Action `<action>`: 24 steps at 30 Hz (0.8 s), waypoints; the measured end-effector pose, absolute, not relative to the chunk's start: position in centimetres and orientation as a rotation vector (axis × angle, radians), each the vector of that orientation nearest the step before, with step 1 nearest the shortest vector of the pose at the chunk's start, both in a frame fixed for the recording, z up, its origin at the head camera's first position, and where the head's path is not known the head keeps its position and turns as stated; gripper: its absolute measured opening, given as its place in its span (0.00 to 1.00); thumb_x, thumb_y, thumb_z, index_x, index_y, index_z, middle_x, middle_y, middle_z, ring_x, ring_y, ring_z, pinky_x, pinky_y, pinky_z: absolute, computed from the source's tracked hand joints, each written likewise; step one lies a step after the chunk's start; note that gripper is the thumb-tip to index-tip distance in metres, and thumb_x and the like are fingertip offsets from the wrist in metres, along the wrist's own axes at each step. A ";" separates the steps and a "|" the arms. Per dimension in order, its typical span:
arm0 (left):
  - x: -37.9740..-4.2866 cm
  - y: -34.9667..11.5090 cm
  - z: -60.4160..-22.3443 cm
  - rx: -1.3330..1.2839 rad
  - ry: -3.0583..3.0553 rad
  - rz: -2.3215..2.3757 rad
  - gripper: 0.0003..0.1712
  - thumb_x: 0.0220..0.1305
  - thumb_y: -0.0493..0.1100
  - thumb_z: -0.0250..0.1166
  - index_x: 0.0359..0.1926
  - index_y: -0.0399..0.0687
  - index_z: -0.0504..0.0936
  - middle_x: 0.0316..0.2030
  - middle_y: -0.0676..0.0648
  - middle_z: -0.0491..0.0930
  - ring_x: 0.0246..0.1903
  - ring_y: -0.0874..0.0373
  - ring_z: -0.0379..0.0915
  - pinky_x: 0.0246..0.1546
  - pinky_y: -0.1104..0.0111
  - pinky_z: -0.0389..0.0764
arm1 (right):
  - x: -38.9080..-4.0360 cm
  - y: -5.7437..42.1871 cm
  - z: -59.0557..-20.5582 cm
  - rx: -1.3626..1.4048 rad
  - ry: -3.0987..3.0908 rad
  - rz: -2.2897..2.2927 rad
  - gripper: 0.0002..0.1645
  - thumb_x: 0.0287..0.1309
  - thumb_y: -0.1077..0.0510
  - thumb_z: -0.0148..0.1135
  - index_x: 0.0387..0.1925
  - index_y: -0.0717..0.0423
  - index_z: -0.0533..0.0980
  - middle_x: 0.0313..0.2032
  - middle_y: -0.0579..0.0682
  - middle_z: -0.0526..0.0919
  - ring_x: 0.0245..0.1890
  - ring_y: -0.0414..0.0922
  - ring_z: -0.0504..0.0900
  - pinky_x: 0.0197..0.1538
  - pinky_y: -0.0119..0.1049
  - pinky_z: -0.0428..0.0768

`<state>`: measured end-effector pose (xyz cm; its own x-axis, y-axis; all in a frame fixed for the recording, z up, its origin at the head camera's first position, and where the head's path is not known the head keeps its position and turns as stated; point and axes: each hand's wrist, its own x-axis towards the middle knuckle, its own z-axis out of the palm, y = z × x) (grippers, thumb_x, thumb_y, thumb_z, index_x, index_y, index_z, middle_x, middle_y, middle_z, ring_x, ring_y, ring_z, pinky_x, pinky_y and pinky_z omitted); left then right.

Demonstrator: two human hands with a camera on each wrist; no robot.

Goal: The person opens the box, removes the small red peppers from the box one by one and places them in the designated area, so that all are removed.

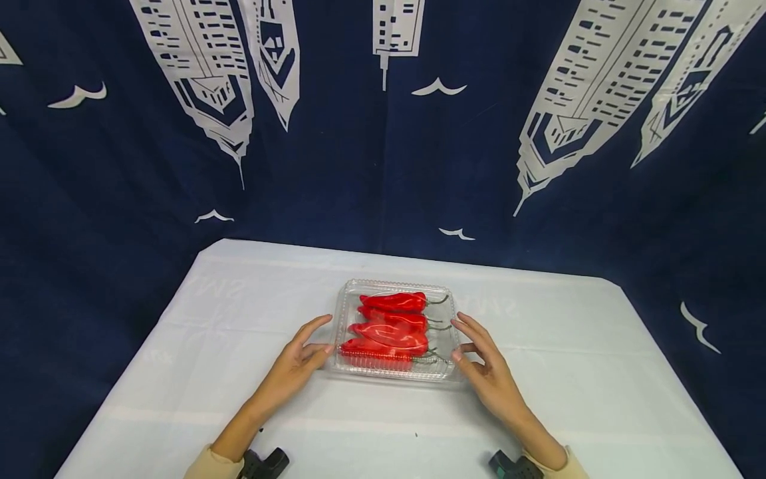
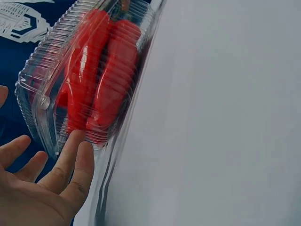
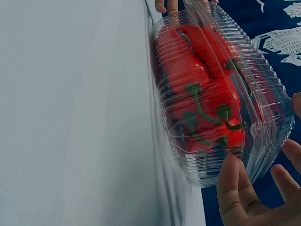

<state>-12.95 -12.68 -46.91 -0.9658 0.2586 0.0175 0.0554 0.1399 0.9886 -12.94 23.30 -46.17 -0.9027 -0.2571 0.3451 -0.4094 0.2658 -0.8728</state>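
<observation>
A clear plastic clamshell box [image 1: 395,285] sits on the white table, its lid down over several long red peppers [image 1: 391,329]. Their green stems [image 3: 202,110] point toward the box's right end. At the left end is my left hand [image 1: 293,366], fingers spread and loosely bent, thumb at the box's edge. My right hand [image 1: 493,379] mirrors it at the right end, thumb and fingertips by the rim. Both wrist views show fingertips at the ribbed wall of the box [image 2: 35,94]; firm contact is hard to tell. Neither hand is curled round it.
White cloth covers the table [image 1: 574,359], whose far edge meets a dark blue curtain [image 1: 359,166] printed with white buildings and birds. A black wrist device [image 1: 266,462] shows at the left cuff and another device [image 1: 514,466] at the right.
</observation>
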 end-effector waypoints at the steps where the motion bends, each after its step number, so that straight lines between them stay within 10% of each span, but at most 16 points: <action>1: -12.9 -12.7 -47.0 0.292 2.240 1.938 0.36 0.73 0.44 0.60 0.77 0.54 0.57 0.63 0.38 0.75 0.57 0.52 0.79 0.53 0.68 0.79 | -12.9 23.3 -46.2 0.644 -2.389 1.713 0.33 0.68 0.69 0.57 0.72 0.58 0.64 0.74 0.61 0.56 0.48 0.47 0.78 0.37 0.33 0.84; 15: -12.7 -12.7 -47.2 0.238 2.119 2.017 0.35 0.71 0.45 0.62 0.75 0.52 0.61 0.51 0.35 0.84 0.49 0.62 0.81 0.50 0.68 0.81 | -13.1 23.3 -46.5 0.665 -2.387 1.700 0.30 0.67 0.69 0.57 0.69 0.64 0.66 0.74 0.60 0.57 0.49 0.47 0.77 0.38 0.34 0.85; 24: -12.5 -12.6 -47.7 0.168 1.941 2.133 0.33 0.71 0.41 0.62 0.73 0.52 0.62 0.64 0.43 0.64 0.46 0.62 0.78 0.48 0.67 0.82 | -12.9 23.2 -46.5 0.650 -2.377 1.710 0.31 0.66 0.70 0.58 0.70 0.60 0.67 0.74 0.59 0.58 0.49 0.48 0.78 0.40 0.35 0.86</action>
